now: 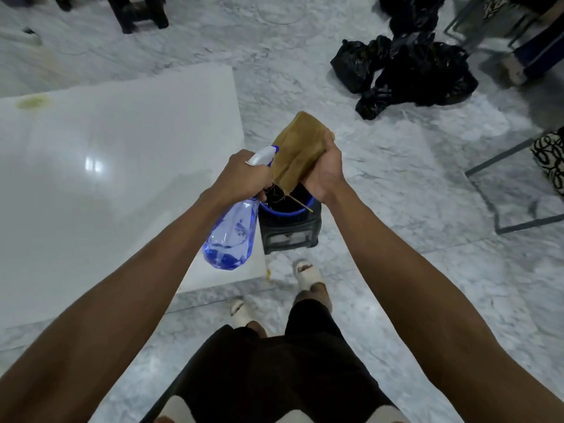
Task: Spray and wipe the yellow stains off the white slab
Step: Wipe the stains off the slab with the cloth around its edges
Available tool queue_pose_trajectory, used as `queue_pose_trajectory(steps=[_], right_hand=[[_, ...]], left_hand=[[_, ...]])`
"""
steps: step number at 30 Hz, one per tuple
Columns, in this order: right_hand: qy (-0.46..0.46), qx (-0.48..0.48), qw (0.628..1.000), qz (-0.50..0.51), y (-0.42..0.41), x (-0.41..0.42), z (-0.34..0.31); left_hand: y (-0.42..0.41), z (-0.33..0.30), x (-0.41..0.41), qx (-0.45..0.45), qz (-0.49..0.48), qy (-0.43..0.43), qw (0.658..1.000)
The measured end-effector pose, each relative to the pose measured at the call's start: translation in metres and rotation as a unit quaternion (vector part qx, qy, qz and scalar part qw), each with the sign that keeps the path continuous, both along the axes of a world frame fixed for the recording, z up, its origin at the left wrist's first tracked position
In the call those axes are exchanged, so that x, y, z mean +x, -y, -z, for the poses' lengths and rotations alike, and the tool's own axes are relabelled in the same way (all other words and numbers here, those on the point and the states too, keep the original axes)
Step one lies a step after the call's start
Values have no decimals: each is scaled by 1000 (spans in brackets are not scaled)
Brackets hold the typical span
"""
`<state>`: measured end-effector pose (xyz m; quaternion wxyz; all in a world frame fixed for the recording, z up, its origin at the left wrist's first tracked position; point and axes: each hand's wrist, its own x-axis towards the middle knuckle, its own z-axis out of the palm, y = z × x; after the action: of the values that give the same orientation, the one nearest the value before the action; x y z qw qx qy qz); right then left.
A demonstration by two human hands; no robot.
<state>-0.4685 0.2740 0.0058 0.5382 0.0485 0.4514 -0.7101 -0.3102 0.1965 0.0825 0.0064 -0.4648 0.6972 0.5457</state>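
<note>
- The left hand (244, 175) is curled round the neck of a clear blue plastic spray bottle (230, 236) with a white trigger head; the bottle's body hangs down and tilts toward the person.
- The right hand (323, 170) grips a folded tan-brown cloth (300, 154) from its right side, with the cloth held up just beside the nozzle and frayed threads trailing from its lower edge.
- The two hands sit close together above a blue-rimmed bucket (287, 212), which rests on a low black plastic stool (290, 236).
- The glossy white rectangular slab (106, 184) lies to the left, its near right corner just beside the stool; a yellow stain (33, 101) shows near its far left edge.
- Black plastic bags (406, 71) are heaped on the grey marble floor (427, 285), well apart to the right.
- The person's feet in pale slippers (306, 273) stand by the slab's corner.
</note>
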Motion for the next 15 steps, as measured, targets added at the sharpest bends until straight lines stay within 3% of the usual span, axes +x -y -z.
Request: queue_pose_trajectory(steps=[6, 10, 15], right_hand=[[49, 13, 998, -48, 66, -77, 21], [45, 74, 993, -79, 100, -113, 58], [45, 126, 977, -164, 133, -128, 112]], left_hand=[[36, 21, -79, 18, -109, 50, 993], [64, 32, -126, 51, -156, 58, 985], [106, 46, -155, 29, -208, 62, 976]])
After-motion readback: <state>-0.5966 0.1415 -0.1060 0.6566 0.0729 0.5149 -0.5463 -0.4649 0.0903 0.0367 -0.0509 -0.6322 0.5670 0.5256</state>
